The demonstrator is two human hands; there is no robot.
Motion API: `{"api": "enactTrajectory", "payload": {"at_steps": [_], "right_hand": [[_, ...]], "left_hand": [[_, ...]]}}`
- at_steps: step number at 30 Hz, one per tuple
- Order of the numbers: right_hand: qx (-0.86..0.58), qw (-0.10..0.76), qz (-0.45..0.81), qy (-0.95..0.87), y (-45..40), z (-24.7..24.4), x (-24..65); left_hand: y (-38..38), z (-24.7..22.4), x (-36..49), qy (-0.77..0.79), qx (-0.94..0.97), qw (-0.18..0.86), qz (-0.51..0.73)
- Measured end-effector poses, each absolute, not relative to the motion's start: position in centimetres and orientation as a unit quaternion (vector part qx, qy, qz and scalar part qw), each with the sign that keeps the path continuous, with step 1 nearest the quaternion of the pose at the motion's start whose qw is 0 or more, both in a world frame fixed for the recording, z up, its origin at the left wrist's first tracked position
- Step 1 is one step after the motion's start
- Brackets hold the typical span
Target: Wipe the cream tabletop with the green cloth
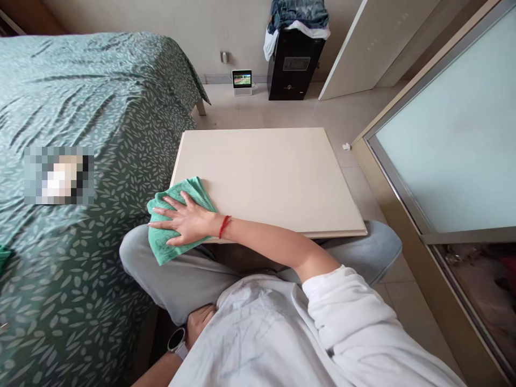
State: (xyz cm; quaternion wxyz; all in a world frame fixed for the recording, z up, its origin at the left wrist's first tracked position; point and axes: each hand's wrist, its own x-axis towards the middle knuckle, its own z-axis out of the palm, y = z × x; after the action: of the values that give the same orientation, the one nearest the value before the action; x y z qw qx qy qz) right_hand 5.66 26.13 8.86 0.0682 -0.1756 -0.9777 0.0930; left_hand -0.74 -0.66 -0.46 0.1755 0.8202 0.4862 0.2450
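My right hand (pixel 189 219), with a red string at its wrist, lies spread flat on a green cloth (pixel 162 246). The cloth covers the near left corner of a cream tabletop (pixel 266 172) and hangs over its edge towards my left knee. My right arm reaches across the tabletop's near edge. My left hand (pixel 199 321), with a white watch at the wrist, rests low by my lap near the hem of my shirt. Its fingers are mostly hidden.
A bed with a green leaf-patterned sheet (pixel 116 161) stands at the left, with a blurred-out item on it. Beyond the table are a small screen (pixel 242 80) and a black cabinet (pixel 294 67) topped with clothes. A frosted sliding panel (pixel 451 129) is at the right.
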Motion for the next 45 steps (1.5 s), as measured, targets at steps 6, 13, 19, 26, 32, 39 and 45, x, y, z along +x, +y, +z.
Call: {"api": "enactTrajectory", "payload": {"at_steps": [6, 13, 19, 26, 32, 39, 45], "right_hand": [[-0.283, 0.050, 0.124, -0.950, 29.5, 9.2, 16.5], [-0.550, 0.004, 0.097, -0.830, 31.2, 10.1, 35.4], [-0.754, -0.001, 0.041, -0.656, 24.7, 9.4, 43.3], [-0.816, 0.016, 0.046, -0.576, 18.9, 10.4, 35.6], [-0.646, 0.037, 0.101, -0.756, 18.8, 11.1, 23.8], [-0.308, 0.055, 0.063, -0.948, 19.4, 10.2, 12.9], [-0.060, 0.025, 0.093, -0.994, 27.3, 10.4, 9.2]], "left_hand": [[-0.5, 0.0, -0.5, 0.491, 0.815, 0.180, 0.248], [-0.4, 0.4, -0.3, 0.490, 0.811, 0.191, 0.257], [-0.2, 0.9, 0.1, 0.494, 0.807, 0.202, 0.254], [-0.1, 0.8, 0.1, 0.478, 0.815, 0.195, 0.264], [-0.2, 0.1, -0.4, 0.466, 0.822, 0.192, 0.263], [-0.5, -0.6, -0.8, 0.468, 0.824, 0.175, 0.267], [-0.7, -0.5, -0.8, 0.480, 0.817, 0.187, 0.260]]}}
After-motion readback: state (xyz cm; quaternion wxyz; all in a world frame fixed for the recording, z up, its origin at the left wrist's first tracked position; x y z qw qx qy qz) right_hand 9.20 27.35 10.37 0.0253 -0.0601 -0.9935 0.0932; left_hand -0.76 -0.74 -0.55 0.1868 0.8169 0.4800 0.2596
